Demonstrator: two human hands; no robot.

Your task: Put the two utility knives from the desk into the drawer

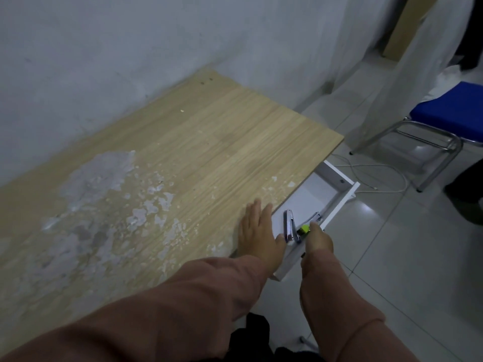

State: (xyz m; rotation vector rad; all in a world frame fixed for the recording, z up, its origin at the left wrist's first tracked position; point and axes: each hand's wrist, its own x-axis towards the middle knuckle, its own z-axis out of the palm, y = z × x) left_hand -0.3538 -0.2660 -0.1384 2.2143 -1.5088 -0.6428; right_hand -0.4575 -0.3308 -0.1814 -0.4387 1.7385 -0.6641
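We see the right hand (319, 240) from the back, low and right of centre in the frame, its fingers curled down into the open white drawer (337, 178); the fingertips are hidden, but a yellow-green piece (304, 229) shows just left of the knuckles, and we cannot tell for certain whether the hand grips it or merely touches it. A grey strip (313, 218) runs from that piece toward the drawer's front wall; we read this as one utility knife, though its outline is blurred. The second utility knife (290, 226), silver with a dark edge, lies on the drawer floor just left of the first, its lower end beside the left hand's thumb. The left hand (257, 231) lies flat and open, palm down, on the edge of the wooden desk (222, 131), grasping nothing. We count two knives, two hands, one drawer, one blue chair (449, 111) cut off at the right edge of the frame, and one white cable (379, 176) on the tiled floor. No brand, label or writing is legible anywhere. White flaking patches (99, 178) cover the left part of the desk.
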